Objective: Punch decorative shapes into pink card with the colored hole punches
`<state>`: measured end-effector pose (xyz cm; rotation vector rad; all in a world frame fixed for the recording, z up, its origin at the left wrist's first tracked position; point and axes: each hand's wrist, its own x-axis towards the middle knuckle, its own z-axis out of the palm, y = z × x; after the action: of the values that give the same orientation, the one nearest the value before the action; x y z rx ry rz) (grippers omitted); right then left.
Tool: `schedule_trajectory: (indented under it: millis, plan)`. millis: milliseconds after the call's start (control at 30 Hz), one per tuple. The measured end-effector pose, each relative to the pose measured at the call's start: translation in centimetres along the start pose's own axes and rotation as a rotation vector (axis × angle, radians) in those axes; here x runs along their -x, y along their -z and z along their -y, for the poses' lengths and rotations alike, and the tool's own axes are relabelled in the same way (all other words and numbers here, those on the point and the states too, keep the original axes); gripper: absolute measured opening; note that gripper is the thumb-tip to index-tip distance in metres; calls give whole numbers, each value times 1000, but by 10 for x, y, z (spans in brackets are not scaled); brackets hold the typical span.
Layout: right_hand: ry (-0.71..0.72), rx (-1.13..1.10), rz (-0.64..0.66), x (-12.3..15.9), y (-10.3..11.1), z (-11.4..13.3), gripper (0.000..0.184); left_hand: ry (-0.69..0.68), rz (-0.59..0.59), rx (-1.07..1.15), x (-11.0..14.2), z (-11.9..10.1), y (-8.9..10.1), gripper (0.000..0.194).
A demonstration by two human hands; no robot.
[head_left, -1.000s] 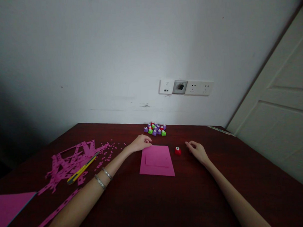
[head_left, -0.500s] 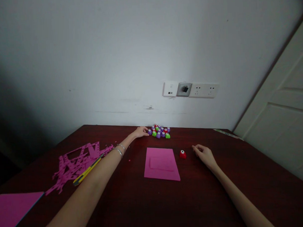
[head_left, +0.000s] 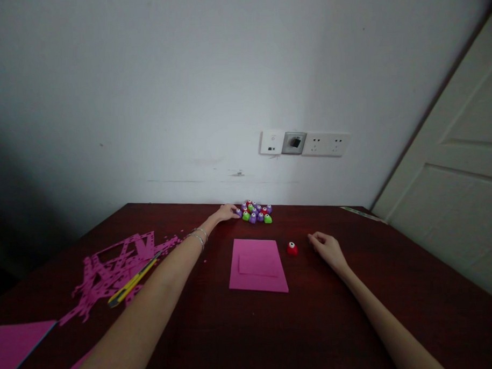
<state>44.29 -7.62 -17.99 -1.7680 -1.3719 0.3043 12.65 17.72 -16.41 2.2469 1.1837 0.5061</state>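
At the far side of the desk, my left hand (head_left: 227,212) has its thumb and fingers around a purple craft punch (head_left: 239,212) at the left end of a cluster of small punches (head_left: 253,217). These are purple, green and red, each with a round eye-like top. My right hand (head_left: 328,249) rests on the desk, fingers loosely curled, with nothing visible in it. Just left of it, apart from the fingers, stands a single red craft punch (head_left: 292,249). Between my arms lies a pink sheet (head_left: 238,279) with a smaller pink piece (head_left: 259,263) on it.
Left of my left forearm lie tangled pink punched strips (head_left: 107,270), with a yellow utility knife (head_left: 132,282) against them. Another pink sheet (head_left: 17,343) is at the near left corner. A ruler-like strip (head_left: 362,214) lies at the back right. The wall (head_left: 186,100) borders the far edge.
The whole view has shifted slightly, with most things a little further left. Both hands hold nearly the same places on the desk, the left still at the purple punch.
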Motion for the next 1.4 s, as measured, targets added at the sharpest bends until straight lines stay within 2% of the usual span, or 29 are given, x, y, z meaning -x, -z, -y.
schedule_trajectory:
  millis: [200,333,500,600,667,800,967,1100,1233,1333,1400]
  plan:
    - [8,-4,-13,1,0,2,38,-27,-28,40,7,-9,1,36]
    - [13,-1,-20,2,0,3,38,-72,-60,71,9,-25,13,34]
    - [18,11,-31,2,1,5,38,-161,-105,87,16,-61,47,36]
    - [27,17,-30,2,1,6,39,-305,-118,90,36,-89,63,33]
    - [33,19,-32,2,1,6,39,-373,-119,79,56,-108,67,31]
    - [41,17,-30,2,1,6,40,-381,-104,107,101,-134,59,32]
    - [47,3,-17,2,0,6,40,-433,-51,126,137,-141,38,27]
    - [43,-13,-15,4,1,8,41,-426,3,125,143,-137,30,28]
    - [43,-67,8,6,3,15,42,-399,15,136,141,-135,29,28]
    - [61,-128,36,6,4,32,42,-404,27,137,141,-137,29,28]
    - [97,-167,71,8,4,53,40,-409,36,141,142,-139,28,29]
